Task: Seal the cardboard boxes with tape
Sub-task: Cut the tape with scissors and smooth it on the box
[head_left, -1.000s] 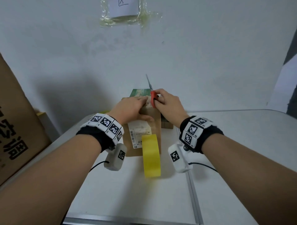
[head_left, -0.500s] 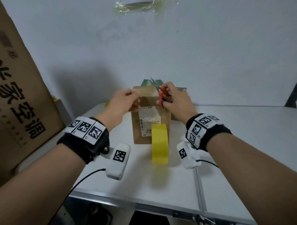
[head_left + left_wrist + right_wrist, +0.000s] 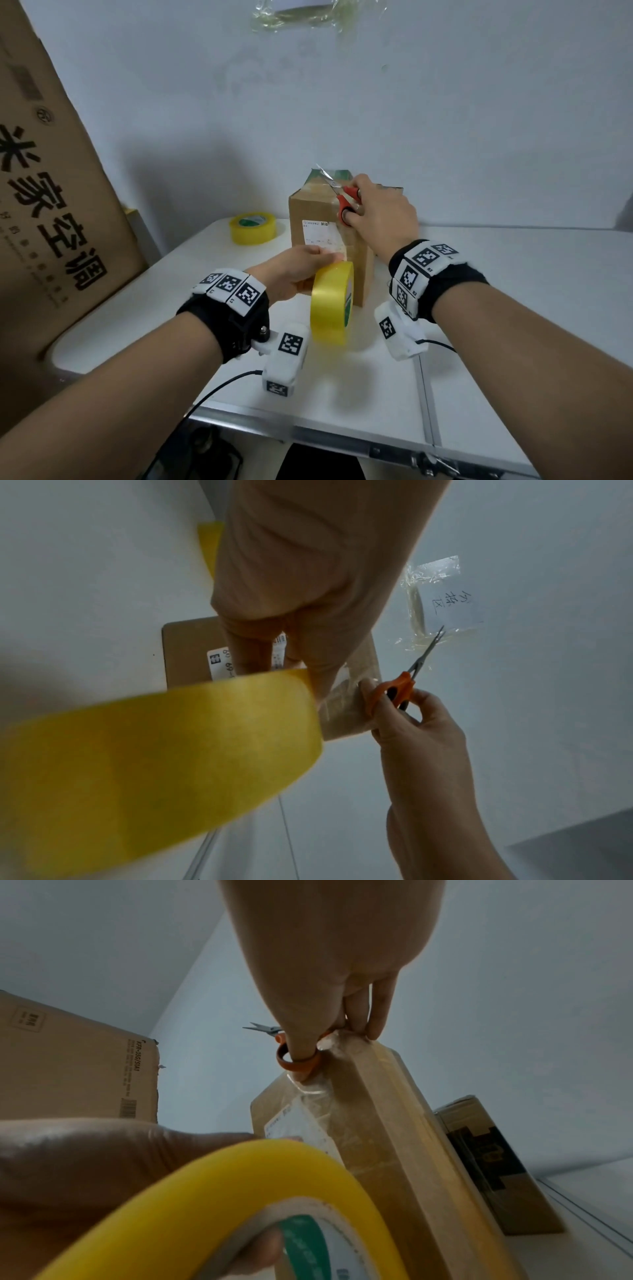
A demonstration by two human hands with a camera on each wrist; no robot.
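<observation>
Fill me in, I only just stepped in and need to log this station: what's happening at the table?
A person is taping shut a small cardboard box standing on the white table. Their left hand holds a yellow tape roll against the box's front, while the right hand holds red-handled scissors at the box's top edge, by clear tape already on the box. A second tape roll lies to the left.

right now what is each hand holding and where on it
The left hand grips the yellow tape roll, thumb inside its core. The right hand holds the scissors by their orange handle loops, blades pointing up past the cardboard box.
</observation>
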